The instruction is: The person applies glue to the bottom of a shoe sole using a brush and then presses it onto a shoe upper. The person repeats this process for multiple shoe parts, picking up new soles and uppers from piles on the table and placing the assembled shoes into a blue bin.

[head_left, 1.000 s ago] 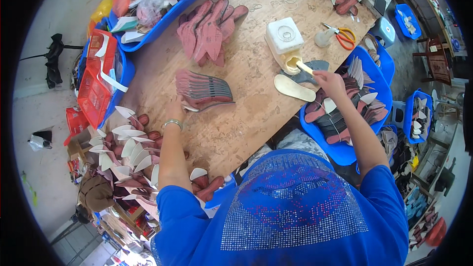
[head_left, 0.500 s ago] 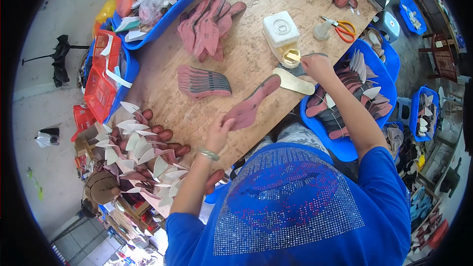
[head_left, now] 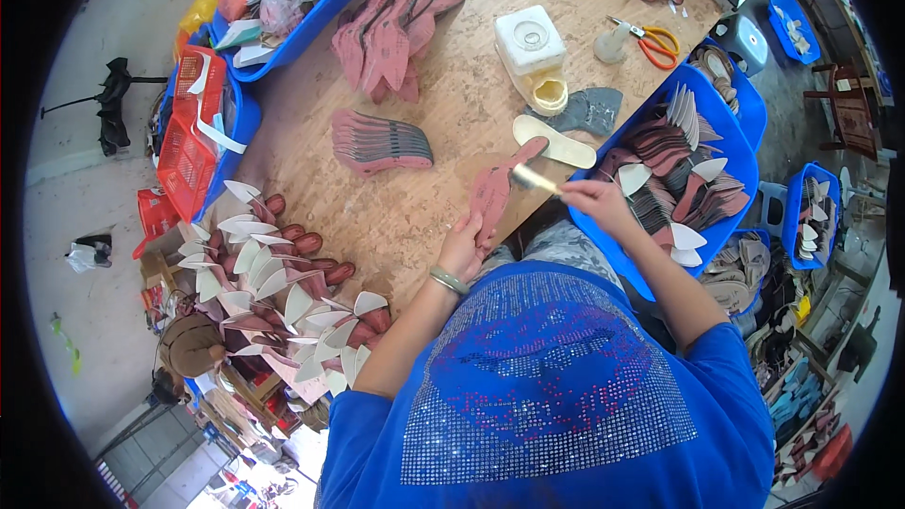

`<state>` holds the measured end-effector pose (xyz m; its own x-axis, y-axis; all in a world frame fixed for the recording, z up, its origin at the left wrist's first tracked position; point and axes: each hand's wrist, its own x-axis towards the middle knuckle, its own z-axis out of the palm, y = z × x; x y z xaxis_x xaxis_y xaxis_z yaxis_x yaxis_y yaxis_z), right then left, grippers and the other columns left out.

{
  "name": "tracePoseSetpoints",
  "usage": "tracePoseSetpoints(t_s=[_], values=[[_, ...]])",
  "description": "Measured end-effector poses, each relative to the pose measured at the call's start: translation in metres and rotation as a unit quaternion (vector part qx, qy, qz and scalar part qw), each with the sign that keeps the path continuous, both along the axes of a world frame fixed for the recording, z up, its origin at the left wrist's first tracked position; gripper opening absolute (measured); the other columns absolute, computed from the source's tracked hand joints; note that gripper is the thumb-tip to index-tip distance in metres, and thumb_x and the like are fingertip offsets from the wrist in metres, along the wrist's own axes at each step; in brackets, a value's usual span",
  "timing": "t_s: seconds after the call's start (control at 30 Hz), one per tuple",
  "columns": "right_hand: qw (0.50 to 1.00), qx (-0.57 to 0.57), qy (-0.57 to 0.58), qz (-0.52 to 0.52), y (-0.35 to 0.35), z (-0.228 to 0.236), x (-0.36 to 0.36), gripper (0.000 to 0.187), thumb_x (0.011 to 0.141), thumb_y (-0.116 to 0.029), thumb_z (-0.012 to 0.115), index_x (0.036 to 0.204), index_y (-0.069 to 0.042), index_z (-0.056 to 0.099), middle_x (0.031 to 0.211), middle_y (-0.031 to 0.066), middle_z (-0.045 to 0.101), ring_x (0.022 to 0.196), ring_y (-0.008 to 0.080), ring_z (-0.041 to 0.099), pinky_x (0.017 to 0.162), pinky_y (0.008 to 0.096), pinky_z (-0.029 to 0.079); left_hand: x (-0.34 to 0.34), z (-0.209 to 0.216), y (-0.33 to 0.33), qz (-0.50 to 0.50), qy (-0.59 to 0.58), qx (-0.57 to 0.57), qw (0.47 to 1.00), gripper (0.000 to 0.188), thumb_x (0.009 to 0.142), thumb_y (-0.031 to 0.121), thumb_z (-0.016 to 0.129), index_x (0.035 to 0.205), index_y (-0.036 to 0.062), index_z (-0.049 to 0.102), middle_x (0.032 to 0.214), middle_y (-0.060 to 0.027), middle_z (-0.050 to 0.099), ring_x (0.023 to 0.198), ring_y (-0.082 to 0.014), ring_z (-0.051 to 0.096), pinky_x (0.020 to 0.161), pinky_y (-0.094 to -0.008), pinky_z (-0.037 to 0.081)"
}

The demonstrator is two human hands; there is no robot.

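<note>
A pink insole is held by its near end in my left hand, at the table's front edge. My right hand is closed around a small brush with a pale handle. The bristle end lies at the insole's far, narrow part; whether it touches I cannot tell. Beyond them stands a white plastic container with a yellow-crusted mouth. A cream-coloured sole-shaped piece and a dark grey patch lie by it. A neat stack of pink insoles sits to the left.
More pink insoles lie fanned farther back. Orange-handled pliers and a small whitish bottle are at the right. A blue bin with bundled insoles stands beside my right arm. Insoles with white flaps crowd the left edge.
My right hand has come from the container's mouth toward me, bringing the brush to the insole. My left hand has moved right and nearer, turning the insole more upright.
</note>
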<state>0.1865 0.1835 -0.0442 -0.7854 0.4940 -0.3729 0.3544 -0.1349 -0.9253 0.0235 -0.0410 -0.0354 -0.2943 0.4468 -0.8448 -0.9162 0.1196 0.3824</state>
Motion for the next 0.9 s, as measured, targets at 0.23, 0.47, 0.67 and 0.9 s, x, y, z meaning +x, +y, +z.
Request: tracePoseSetpoints(t_s=[0.23,0.47,0.67,0.9], values=[[0.977,0.187,-0.097,0.042,-0.004,-0.021,-0.021,0.023,0.082,-0.027,0.066,0.1,-0.013,0.072,0.069,0.0118,0.066,0.057,0.0187,0.061,0.055,0.0314,0.046,0.002,-0.012,-0.005,0.056,-0.069,0.003,0.996,0.018,0.097,0.017,0.049,0.108,0.005,0.054,0.089,-0.0035,0.057,0.07,-0.0125,0.052,0.053,-0.0208,0.042],[0.937,0.292,-0.192,0.004,0.023,-0.025,-0.02,0.023,0.081,-0.032,0.062,0.097,-0.019,0.073,0.074,0.0161,0.066,0.065,0.032,0.065,0.058,0.0406,0.05,-0.017,-0.011,-0.006,-0.054,0.043,-0.035,0.997,0.021,0.096,0.02,0.05,0.112,0.0068,0.056,0.086,0.0002,0.057,0.066,-0.0099,0.049,0.053,-0.0195,0.04],[0.901,0.39,-0.189,0.029,0.041,-0.054,-0.052,0.023,0.081,-0.033,0.06,0.094,-0.02,0.073,0.077,0.0146,0.067,0.068,0.0319,0.066,0.063,0.0425,0.053,-0.06,-0.027,-0.011,-0.258,0.317,-0.035,0.912,0.024,0.095,0.018,0.052,0.114,0.0052,0.057,0.089,0.0007,0.062,0.071,-0.0082,0.053,0.062,-0.0215,0.044],[0.916,0.364,-0.125,0.114,0.018,0.006,-0.07,0.02,0.08,-0.03,0.06,0.09,-0.018,0.074,0.076,0.0128,0.068,0.066,0.0318,0.065,0.062,0.0426,0.053,-0.057,0.001,0.007,-0.325,0.511,-0.117,0.787,0.025,0.09,0.014,0.056,0.112,0.0013,0.058,0.087,-0.0065,0.064,0.075,-0.0134,0.058,0.07,-0.0261,0.047]])
